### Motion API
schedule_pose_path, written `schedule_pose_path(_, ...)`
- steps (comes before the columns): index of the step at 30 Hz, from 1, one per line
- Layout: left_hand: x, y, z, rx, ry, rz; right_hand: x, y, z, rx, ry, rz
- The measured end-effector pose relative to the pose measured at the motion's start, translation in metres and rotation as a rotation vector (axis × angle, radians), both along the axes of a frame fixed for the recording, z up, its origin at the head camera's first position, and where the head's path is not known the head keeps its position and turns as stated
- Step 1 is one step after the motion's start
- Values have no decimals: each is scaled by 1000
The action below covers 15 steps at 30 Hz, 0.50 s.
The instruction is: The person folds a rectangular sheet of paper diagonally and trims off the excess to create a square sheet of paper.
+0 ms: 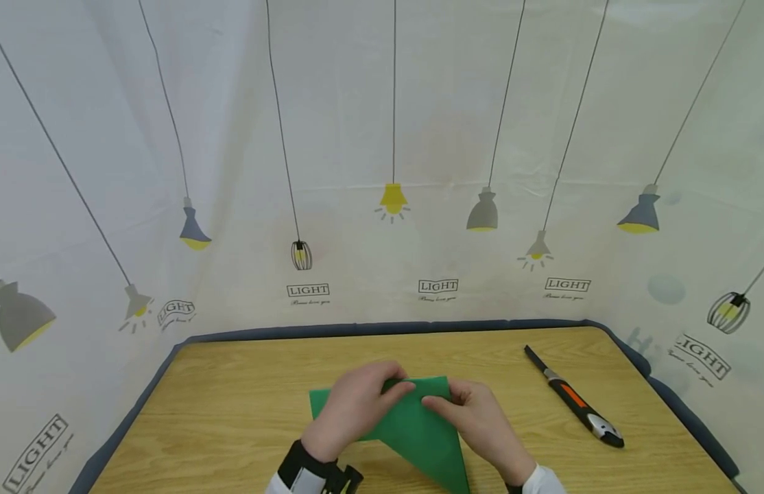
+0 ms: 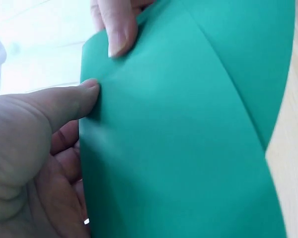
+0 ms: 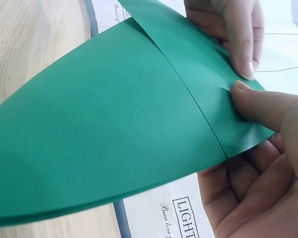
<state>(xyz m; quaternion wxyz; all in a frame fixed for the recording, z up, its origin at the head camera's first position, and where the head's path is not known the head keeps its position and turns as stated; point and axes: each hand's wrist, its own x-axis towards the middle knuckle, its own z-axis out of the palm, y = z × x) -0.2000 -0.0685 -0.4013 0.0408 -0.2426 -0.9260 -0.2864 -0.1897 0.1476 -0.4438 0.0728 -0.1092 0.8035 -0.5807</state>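
Paper (image 1: 422, 432), green and folded, is pinched by left hand (image 1: 359, 401) and right hand (image 1: 484, 420).

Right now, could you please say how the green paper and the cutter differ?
The green paper is broad and folded, the cutter slim. The paper is all green; the cutter black, orange and silver. The left hand and right hand hold the paper; the cutter lies untouched.

Utility knife (image 1: 573, 397) on wooden table (image 1: 228, 398)

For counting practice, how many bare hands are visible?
2: bare left hand holds the folded green paper sheet, bare right hand grips it farther right, near a corner.
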Motion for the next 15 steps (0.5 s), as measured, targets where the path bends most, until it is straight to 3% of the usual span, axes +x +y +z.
schedule_pose_path(7, -1, 18, 4, 67, -60, -24, -1, -3, -1, 11, 1, 8)
schedule_pose_path(15, 1, 33, 2, 131, -31, -49, -1, -8, -4, 27, -39, -13)
